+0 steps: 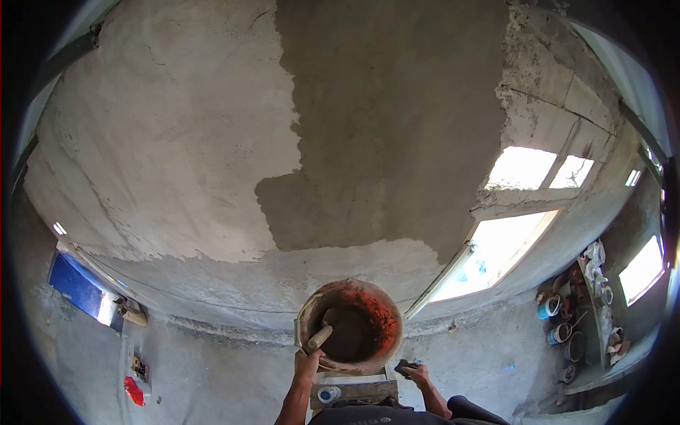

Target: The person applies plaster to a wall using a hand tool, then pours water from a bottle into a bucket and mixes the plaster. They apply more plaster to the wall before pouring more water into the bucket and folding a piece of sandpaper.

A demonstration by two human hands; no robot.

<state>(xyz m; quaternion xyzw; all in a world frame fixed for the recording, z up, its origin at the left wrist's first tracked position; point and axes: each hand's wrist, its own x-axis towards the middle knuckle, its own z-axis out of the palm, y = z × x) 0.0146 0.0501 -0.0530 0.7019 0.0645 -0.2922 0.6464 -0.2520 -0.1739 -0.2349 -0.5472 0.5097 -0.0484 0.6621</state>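
A round bucket (388, 312) with an orange-stained inner wall stands in front of me and holds grey mortar (353, 336). A trowel (321, 336) leans inside it at the left, its pale handle towards me and its blade near the mortar. My left hand (308, 361) is closed at the bucket's near left rim, just below the handle's end; its fingertips are partly hidden. To the right of the bucket, my right hand (419, 374) grips a small dark block, perhaps a sponge (404, 366). Beyond rises a wall with a darker, damp-looking plaster patch (389, 142).
Below the bucket is a wooden plank (361, 391) with a small white-rimmed container (327, 394) on it. A window opening (489, 255) is at the right. Several buckets (549, 307) stand far right. A red item (133, 391) lies left, near a blue panel (76, 285).
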